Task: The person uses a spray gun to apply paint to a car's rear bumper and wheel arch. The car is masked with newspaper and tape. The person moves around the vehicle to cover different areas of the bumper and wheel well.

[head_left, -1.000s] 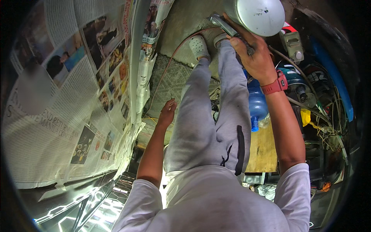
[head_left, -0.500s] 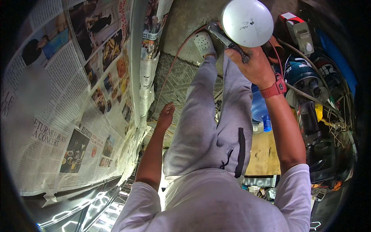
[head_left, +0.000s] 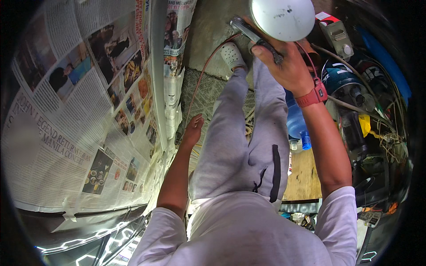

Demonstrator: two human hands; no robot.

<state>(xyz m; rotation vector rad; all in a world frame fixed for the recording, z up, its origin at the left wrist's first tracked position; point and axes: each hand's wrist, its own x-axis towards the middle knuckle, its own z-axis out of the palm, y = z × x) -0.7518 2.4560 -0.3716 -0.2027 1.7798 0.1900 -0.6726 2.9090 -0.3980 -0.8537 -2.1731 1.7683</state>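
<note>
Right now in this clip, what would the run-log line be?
left hand: nothing visible held, beside leg | right hand: gripping spray gun with silver cup | around: newspaper, blue jug, red hose

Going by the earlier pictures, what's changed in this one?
The right grip has shifted slightly left, toward the newspaper, carrying the spray gun and its round cup. Nothing was taken hold of or let go. The left grip stays beside the left leg, with nothing visible in it.

Spray gun's cup (head_left: 282, 21) — top cut off.
</note>
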